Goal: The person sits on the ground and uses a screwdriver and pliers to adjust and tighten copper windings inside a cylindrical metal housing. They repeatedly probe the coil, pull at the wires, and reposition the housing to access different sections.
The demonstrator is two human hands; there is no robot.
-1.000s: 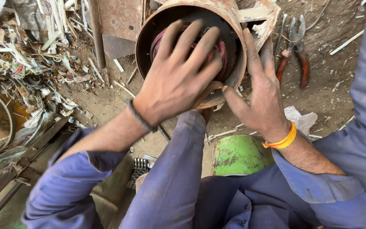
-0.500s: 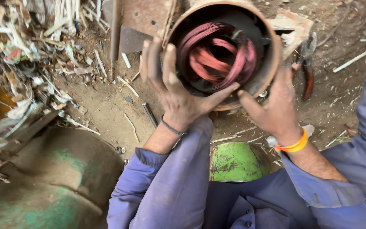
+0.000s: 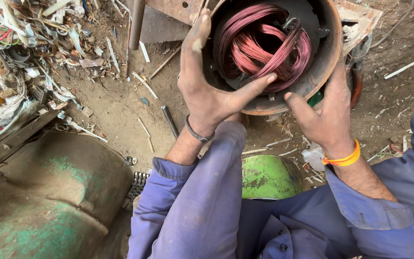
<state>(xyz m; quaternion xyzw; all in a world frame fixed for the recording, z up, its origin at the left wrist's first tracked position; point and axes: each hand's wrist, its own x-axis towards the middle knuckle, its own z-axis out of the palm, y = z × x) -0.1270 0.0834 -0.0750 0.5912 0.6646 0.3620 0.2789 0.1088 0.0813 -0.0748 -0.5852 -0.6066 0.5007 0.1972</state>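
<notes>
My left hand [image 3: 207, 91] grips the near-left rim of the rusty round motor housing [image 3: 324, 57]. The fingers run up along the outside of the rim; the thumb [image 3: 252, 88] reaches inward and its tip touches the pink copper winding [image 3: 264, 48]. My right hand [image 3: 324, 112] clasps the lower-right wall of the housing from outside, the thumb pointing toward the rim and the remaining fingers hidden behind the wall. Both hands are closed around the housing.

The housing sits in front of my raised left knee, above the dirt ground [image 3: 116, 103], with its open end facing me. The winding lies inside it as tangled loops bunched across the bore.

A dark band [image 3: 197, 134] circles my left wrist; an orange band [image 3: 345, 158] circles my right wrist. A green metal part [image 3: 269, 177] lies between my legs, below the housing. A larger green worn casing [image 3: 49, 201] occupies the lower left. A pile of scrap wire and strips [image 3: 25, 43] lies at upper left. A thin dark rod [image 3: 170, 121] rests on the ground just left of my left wrist.
</notes>
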